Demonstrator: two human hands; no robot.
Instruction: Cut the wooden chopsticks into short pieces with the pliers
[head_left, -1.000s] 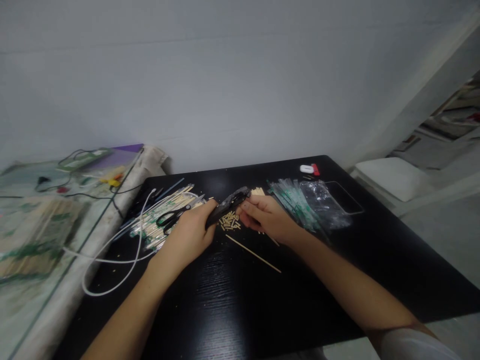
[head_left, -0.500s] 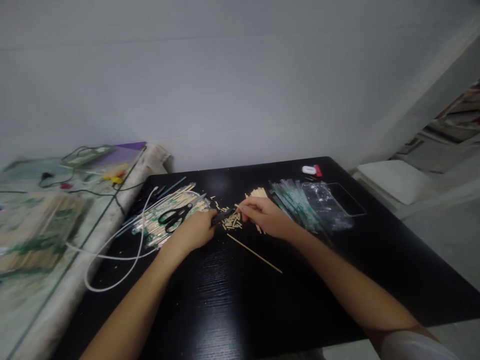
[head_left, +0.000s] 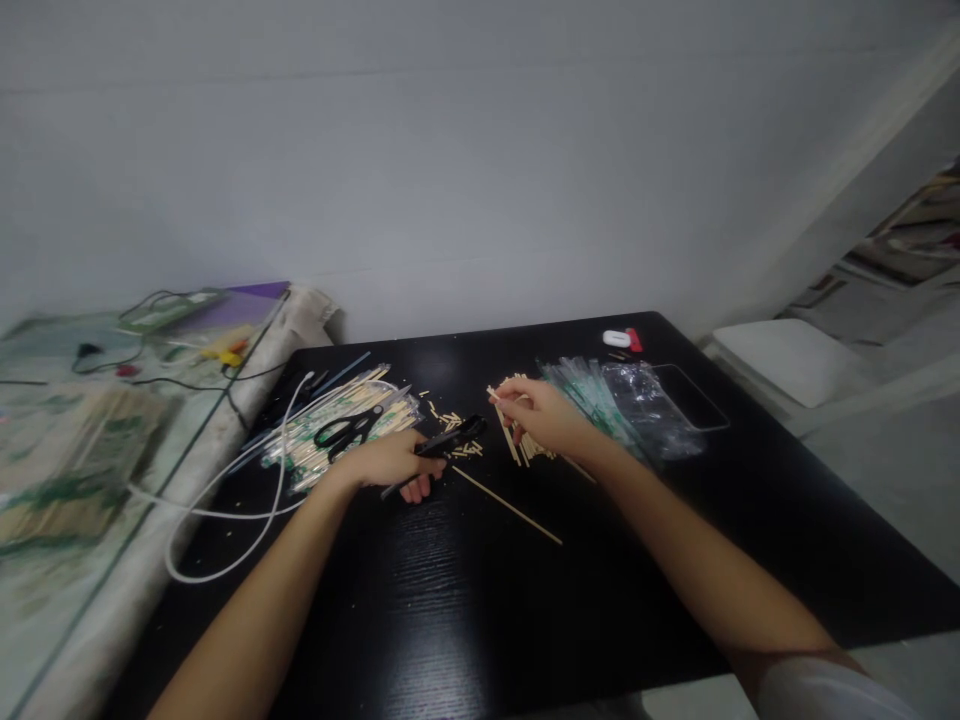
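My left hand (head_left: 394,461) rests on the black table (head_left: 480,610), closed round a dark cutting tool (head_left: 450,438) whose tip points right over a small heap of short cut wooden bits (head_left: 459,447). My right hand (head_left: 541,412) is further right, pinching a thin wooden stick (head_left: 505,425) above a little pile of sticks (head_left: 534,447). One long bare stick (head_left: 507,505) lies diagonally on the table in front of both hands.
Black scissors (head_left: 346,433) lie on a pile of wrapped sticks (head_left: 330,430) at the left, with a white cable (head_left: 225,510) looping beside it. Green-printed clear wrappers (head_left: 615,405) sit to the right. A white and red object (head_left: 621,339) is at the far edge. A cluttered cloth-covered surface (head_left: 90,440) adjoins the left side.
My left hand has lowered the cutting tool onto the table. My right hand has moved right, away from the cutter, to the stick pile with a stick in its fingers.
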